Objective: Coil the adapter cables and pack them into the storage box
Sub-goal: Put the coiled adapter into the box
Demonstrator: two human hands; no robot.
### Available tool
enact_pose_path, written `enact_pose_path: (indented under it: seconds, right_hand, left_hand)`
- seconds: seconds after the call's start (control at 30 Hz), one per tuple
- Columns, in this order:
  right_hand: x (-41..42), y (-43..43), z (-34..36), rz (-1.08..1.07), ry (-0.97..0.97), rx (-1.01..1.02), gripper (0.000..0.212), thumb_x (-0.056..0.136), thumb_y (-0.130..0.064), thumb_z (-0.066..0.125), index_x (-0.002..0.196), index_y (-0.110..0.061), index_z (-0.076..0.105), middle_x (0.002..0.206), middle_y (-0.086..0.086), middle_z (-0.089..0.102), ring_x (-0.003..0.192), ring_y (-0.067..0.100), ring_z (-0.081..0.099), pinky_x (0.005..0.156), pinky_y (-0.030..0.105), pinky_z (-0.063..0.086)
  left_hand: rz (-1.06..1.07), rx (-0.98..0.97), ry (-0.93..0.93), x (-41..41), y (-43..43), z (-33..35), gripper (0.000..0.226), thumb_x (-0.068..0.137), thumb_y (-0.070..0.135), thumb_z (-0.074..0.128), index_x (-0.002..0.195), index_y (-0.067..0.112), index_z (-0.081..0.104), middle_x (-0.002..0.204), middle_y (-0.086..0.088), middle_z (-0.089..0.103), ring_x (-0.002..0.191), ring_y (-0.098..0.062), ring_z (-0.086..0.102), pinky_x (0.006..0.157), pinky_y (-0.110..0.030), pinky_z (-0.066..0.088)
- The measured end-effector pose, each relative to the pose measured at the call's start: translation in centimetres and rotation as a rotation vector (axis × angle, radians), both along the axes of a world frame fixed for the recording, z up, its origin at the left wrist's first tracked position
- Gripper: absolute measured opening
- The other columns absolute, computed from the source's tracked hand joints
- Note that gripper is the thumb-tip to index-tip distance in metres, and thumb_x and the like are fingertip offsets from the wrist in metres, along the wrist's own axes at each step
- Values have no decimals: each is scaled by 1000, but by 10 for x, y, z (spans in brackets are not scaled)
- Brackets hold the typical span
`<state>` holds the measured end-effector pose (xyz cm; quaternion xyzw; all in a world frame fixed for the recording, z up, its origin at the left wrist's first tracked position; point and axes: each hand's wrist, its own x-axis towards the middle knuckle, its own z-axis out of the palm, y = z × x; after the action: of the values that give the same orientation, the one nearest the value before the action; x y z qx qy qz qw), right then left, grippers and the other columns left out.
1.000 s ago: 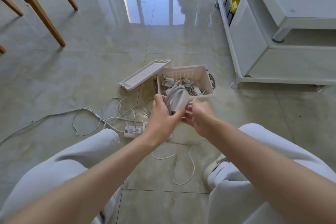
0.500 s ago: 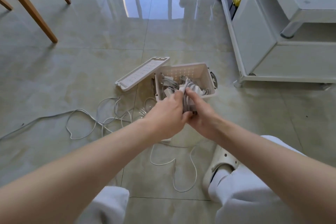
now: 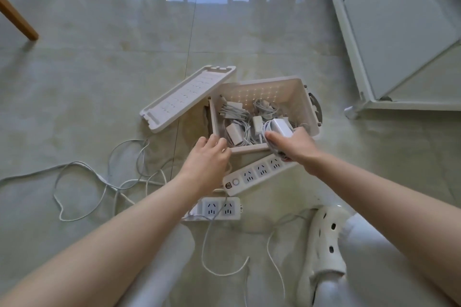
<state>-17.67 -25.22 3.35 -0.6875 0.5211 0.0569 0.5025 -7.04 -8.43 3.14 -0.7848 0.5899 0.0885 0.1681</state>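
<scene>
- Well, the tiled floor [image 3: 99,70] carries everything, and you are crouched low over it so both arms reach the work without stretching.
- Your white cabinet [image 3: 399,32] stands along the right edge of the floor, well apart from the job.
- Your storage box [image 3: 262,92] sits open near the middle of the floor. Several coiled adapters [image 3: 237,129] already lie packed along its left and near sides, leaving room toward the right.
- Its lid [image 3: 187,97] rests tilted against the box's far left corner, out of your way but, I judge, close enough to snap on later.
- Loose cables [image 3: 107,183] sprawl uncoiled off the box's left side, so I reckon the task is only part done.
- Two power strips lie by the box's near edge: the long one [image 3: 254,173] angled just beside it, the short one [image 3: 219,208] nearer your knees.
- Your right hand [image 3: 296,147] is clamped round a white adapter brick [image 3: 280,127] with its cable wound about it, held over the box's near right corner. The tight grip probably keeps the coil from springing loose before you set it down.
- Your left hand [image 3: 207,157] holds nothing; its relaxed fingers rest on the rim at the near left corner, likely steadying the light box.
</scene>
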Motion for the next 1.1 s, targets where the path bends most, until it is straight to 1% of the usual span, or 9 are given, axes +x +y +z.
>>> enact_pose_path:
  seconds: [0.07,0.17,0.3,0.43,0.53,0.8,0.93,1.03,1.1]
  right_hand:
    - [19,-12,-19,79,55,-96,84,67,-57,65,123,1,44,113,16,59,91,26,57,78,37,50]
    - [49,-28,-45,226,88,-266,80,77,-49,68,132,-2,32,124,14,48,111,29,51,90,38,45]
    - [86,-41,-75,373,95,-536,73,80,-38,69,132,-6,30,130,17,40,117,32,45,99,41,41]
    - [101,-43,-104,509,148,-706,80,90,-22,58,145,-2,4,146,20,17,133,35,24,109,40,23]
    - [102,-44,-119,495,216,-786,78,95,-16,48,146,-3,-10,152,22,7,139,37,15,112,41,19]
    - [99,-40,-123,695,193,-1004,68,93,1,38,144,5,-7,153,25,5,142,33,10,117,36,13]
    - [87,-46,-118,763,161,-845,76,95,-22,50,147,-1,-2,156,17,3,144,27,9,116,32,12]
    - [87,-49,-115,798,204,-782,82,94,-40,47,147,1,-1,156,17,1,145,26,4,118,33,8]
    - [84,-39,-110,803,103,-894,72,95,-34,47,145,3,11,154,21,12,144,30,10,118,37,11]
  left_hand:
    - [39,7,20,14,-6,-24,39,90,17,41,128,10,41,133,-9,40,122,-28,33,100,-37,29]
    - [56,2,18,32,-12,-53,37,93,19,40,129,11,40,135,-10,38,126,-29,31,101,-38,30]
    - [24,-27,49,40,-21,-77,31,98,25,38,124,11,47,137,-16,34,133,-34,26,105,-41,28]
    - [-29,-244,103,45,-22,-87,11,75,18,74,83,14,67,95,-14,56,98,-35,54,74,-40,46]
    - [-31,-326,152,48,-20,-92,15,67,16,81,72,15,67,82,-12,55,85,-34,56,64,-37,47]
    - [-63,-450,162,46,-19,-101,7,76,17,73,74,14,68,78,-9,54,79,-31,53,58,-35,43]
    - [-67,-455,148,47,-16,-104,22,87,25,52,77,14,68,78,-8,53,77,-29,50,56,-35,44]
    - [-38,-445,193,45,-16,-102,8,80,18,71,75,12,68,78,-10,54,78,-31,51,56,-36,46]
    - [-7,-444,233,42,-16,-101,8,75,12,76,78,12,68,82,-11,56,81,-32,53,57,-36,48]
